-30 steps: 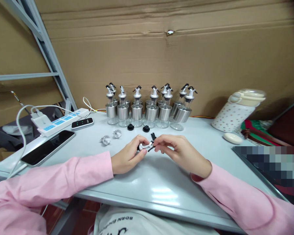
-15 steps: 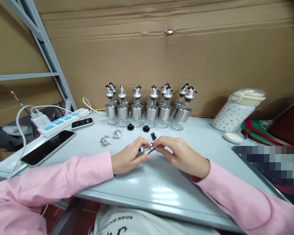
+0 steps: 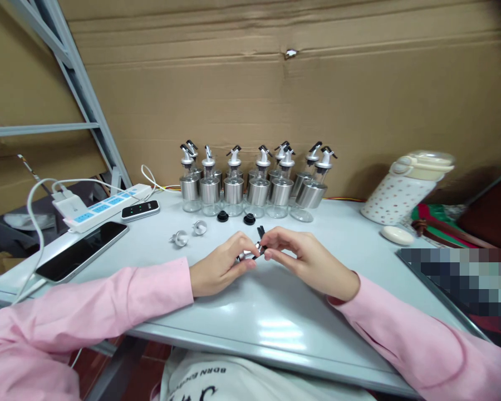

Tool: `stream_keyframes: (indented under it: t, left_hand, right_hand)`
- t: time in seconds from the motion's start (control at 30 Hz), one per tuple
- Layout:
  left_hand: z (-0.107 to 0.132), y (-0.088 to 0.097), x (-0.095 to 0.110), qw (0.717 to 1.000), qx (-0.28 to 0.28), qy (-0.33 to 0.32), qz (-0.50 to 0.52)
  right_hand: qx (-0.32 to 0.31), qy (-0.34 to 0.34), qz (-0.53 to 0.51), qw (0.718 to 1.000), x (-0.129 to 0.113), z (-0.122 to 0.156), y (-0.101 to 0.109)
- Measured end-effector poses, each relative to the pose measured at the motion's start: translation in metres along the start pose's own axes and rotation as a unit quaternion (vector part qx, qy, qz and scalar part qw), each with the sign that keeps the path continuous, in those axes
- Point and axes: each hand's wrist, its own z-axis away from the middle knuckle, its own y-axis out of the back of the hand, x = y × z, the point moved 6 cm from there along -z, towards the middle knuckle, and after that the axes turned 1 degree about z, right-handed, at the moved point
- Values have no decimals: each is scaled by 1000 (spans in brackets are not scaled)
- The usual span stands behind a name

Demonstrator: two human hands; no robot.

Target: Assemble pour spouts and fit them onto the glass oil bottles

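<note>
My left hand (image 3: 223, 266) is closed around a small silver-and-black pour spout (image 3: 247, 255), held low over the table's middle. Thumb and fingertips of my right hand (image 3: 304, 257) pinch the black lever at the spout's right end; the fingers partly cover it. Just beyond the fingertips lie small black strips (image 3: 261, 229). Two round black stoppers, a left one (image 3: 222, 216) and a right one (image 3: 249, 219), rest farther back. To the left of my hands are two little metal funnels, one nearer (image 3: 179, 239) and one behind (image 3: 200, 228).
Several glass oil bottles (image 3: 234, 192) with steel sleeves and spouts line the back before a cardboard wall (image 3: 217, 89). A phone (image 3: 83, 252), a power strip (image 3: 104, 209) and a small black device (image 3: 140, 210) lie left. A dotted flask (image 3: 394, 192) and white oval object (image 3: 396, 235) stand right.
My right fingertips have shifted slightly up at the spout's end, and the black lever is tilted differently. The left hand stays nearly in place, still holding the spout.
</note>
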Motion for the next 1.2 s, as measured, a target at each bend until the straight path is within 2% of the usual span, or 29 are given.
stream_keyframes:
  t: [0.27, 0.47, 0.87, 1.2]
  left_hand:
    - [1, -1, 1, 1000, -4, -24, -8]
    - [1, -1, 2, 999, 1, -35, -13]
    - [3, -3, 7, 997, -7, -76, -28]
    - [6, -5, -3, 1000, 9, -4, -22]
  right_hand:
    - [-11, -46, -117, 992, 10, 0, -3]
    - [-29, -92, -205, 974, 14, 1, -8]
    - [-54, -115, -270, 954, 17, 0, -8]
    - [-38, -147, -278, 948, 19, 0, -9]
